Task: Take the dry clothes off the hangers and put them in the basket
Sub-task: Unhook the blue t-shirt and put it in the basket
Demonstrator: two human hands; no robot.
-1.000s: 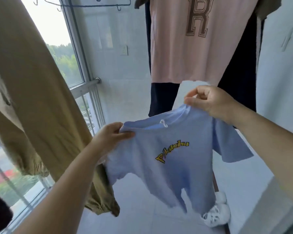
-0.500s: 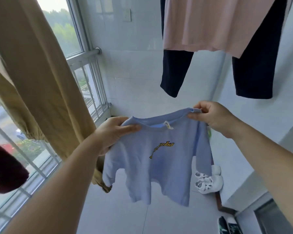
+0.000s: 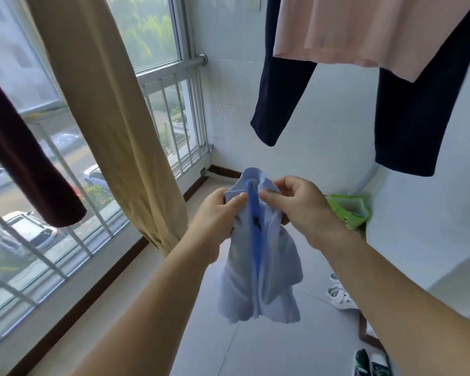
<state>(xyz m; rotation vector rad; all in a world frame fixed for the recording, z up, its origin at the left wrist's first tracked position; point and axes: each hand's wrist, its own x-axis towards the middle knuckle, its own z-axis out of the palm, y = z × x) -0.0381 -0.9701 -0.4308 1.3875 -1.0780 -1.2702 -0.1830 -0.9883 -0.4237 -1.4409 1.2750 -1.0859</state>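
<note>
hands (image 3: 217, 213) (image 3: 296, 204) pinch folded blue shirt (image 3: 258, 267) together

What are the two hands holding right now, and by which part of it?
Both hands, left hand and right hand, pinch the light blue T-shirt at its top, near the collar.

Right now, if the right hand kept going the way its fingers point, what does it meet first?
The right hand points left across the folded blue shirt it pinches, so it would likely meet the left hand first; the two are nearly touching.
</note>
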